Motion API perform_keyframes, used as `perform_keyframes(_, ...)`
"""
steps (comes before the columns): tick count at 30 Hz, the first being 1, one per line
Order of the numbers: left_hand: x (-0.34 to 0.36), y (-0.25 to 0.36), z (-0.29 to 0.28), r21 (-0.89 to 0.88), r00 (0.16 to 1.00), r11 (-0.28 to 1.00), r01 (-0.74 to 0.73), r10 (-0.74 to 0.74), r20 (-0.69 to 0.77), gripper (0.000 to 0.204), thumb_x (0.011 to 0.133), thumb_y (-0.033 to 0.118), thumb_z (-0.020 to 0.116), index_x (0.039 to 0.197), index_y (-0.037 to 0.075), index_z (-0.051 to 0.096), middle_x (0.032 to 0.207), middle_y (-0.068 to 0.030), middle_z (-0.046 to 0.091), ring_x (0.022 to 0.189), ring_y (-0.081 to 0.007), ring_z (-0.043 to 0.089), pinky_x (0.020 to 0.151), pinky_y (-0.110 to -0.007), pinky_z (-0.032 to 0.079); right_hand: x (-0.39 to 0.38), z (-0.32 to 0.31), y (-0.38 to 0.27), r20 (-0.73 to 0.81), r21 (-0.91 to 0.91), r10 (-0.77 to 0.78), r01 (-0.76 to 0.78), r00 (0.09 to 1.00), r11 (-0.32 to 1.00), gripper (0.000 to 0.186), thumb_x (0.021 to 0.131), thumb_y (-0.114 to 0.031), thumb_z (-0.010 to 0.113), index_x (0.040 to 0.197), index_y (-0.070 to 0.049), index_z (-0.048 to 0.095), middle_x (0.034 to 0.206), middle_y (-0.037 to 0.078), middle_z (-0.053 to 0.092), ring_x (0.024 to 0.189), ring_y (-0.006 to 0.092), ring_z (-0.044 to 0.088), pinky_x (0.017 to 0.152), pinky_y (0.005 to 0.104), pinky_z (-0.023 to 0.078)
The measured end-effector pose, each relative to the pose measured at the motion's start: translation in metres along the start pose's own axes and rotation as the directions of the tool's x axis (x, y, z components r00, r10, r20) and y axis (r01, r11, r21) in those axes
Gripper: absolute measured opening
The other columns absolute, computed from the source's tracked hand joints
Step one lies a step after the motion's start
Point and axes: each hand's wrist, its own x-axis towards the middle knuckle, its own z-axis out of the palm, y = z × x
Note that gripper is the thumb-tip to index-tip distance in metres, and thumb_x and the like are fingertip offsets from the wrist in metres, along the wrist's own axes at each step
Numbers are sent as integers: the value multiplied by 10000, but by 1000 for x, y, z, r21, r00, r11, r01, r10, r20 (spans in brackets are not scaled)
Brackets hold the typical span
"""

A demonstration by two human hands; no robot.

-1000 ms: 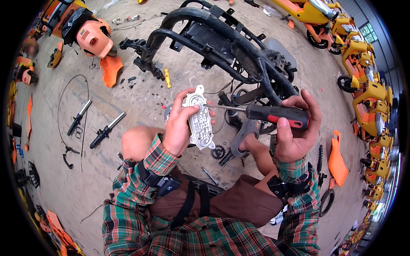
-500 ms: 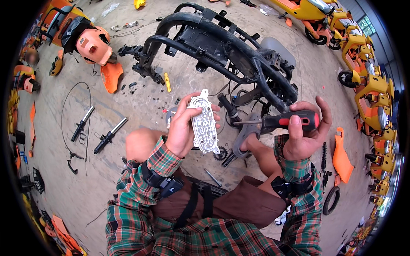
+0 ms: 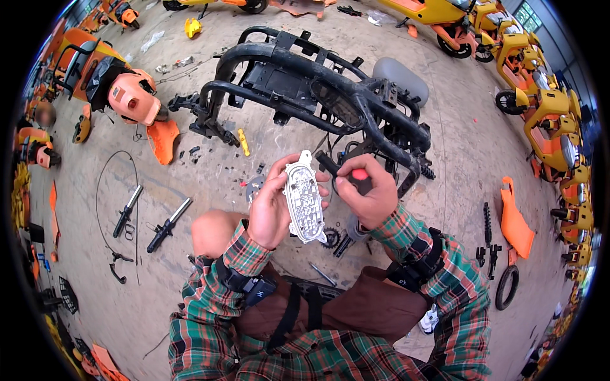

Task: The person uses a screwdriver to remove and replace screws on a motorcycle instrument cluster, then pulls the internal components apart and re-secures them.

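My left hand [image 3: 271, 206] is closed around the edge of a silver-white oblong lamp housing [image 3: 305, 202] with screw tabs at its ends. The housing's ribbed, many-pocketed face is turned up toward me. Just right of it, my right hand [image 3: 371, 192] grips a screwdriver [image 3: 360, 174] with a black and red handle. The handle's butt end points up toward me, and its shaft is hidden, so I cannot tell where the tip is. A black scooter frame [image 3: 286, 86] lies on the concrete beyond both hands.
Two fork tubes [image 3: 168, 225] and a looped cable [image 3: 101, 184] lie at left. A yellow-handled tool [image 3: 243, 142] rests near the frame. To the right are an orange panel [image 3: 516, 219] and a black tyre [image 3: 507, 287]. Yellow scooters [image 3: 551, 127] line the right side.
My right hand has moved left, close to the housing, and its fingers have wrapped round the screwdriver handle, which has turned from sideways to pointing up. My left hand keeps holding the housing.
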Motion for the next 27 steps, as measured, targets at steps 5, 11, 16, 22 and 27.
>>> perform_keyframes(5, -6, 4, -4, 13, 998, 999, -43, 44, -43, 423, 1016, 173, 364, 1427, 72, 361, 1291, -121, 540, 1145, -198, 573, 967, -358, 487, 3, 14, -4, 154, -142, 96, -74, 983, 987, 290, 802, -208, 776, 1026, -51, 680, 848, 71, 699, 717, 106, 634, 668, 263, 503)
perform_keyframes(11, -13, 9, -6, 63, 997, 997, -35, 39, -70, 438, 1011, 187, 387, 1430, 63, 358, 1276, -113, 537, 1134, -199, 582, 944, -359, 506, 6, 25, -10, 144, -162, 128, -104, 981, 981, 271, 824, -248, 752, 1001, -56, 680, 821, 128, 701, 729, 255, 698, 673, 338, 540)
perform_keyframes(16, -16, 15, -4, 62, 998, 998, -26, 29, -56, 444, 1009, 189, 384, 1433, 62, 346, 1276, -118, 535, 1130, -211, 588, 933, -378, 522, 6, 32, -9, 129, -121, 149, -133, 980, 984, 220, 844, -226, 731, 970, -49, 696, 842, 136, 711, 749, 265, 709, 679, 339, 550)
perform_keyframes(22, -16, 13, -4, 76, 998, 996, -41, 45, -52, 446, 1007, 179, 389, 1434, 62, 336, 1266, -132, 549, 1129, -215, 590, 929, -378, 525, 6, 32, -8, 79, -157, 42, -29, 996, 987, 182, 832, -187, 729, 949, -49, 704, 844, 133, 718, 756, 270, 717, 665, 336, 560)
perform_keyframes(27, -14, 9, -2, 83, 998, 996, -33, 38, -54, 446, 1009, 181, 395, 1433, 60, 331, 1259, -136, 555, 1127, -219, 592, 928, -377, 525, 4, 30, -7, 42, -190, -12, 19, 999, 982, 175, 813, -187, 736, 924, -55, 705, 827, 124, 719, 737, 276, 714, 649, 341, 565)
